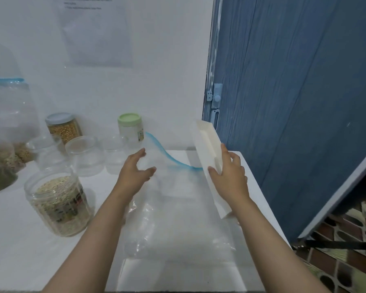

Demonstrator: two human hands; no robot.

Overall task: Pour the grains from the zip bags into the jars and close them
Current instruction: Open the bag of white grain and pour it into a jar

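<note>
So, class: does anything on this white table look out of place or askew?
Yes. The long white rectangular tray, gripped by the right hand, is tilted steeply on edge over the empty clear zip bag. No spilled grain is visible.

On the white tabletop lies an empty clear zip bag with a blue seal. The left hand hovers over its mouth, fingers spread. The right hand grips a long white tray, tilted. An open jar of grains stands at left, a green-lidded jar by the wall.
</note>
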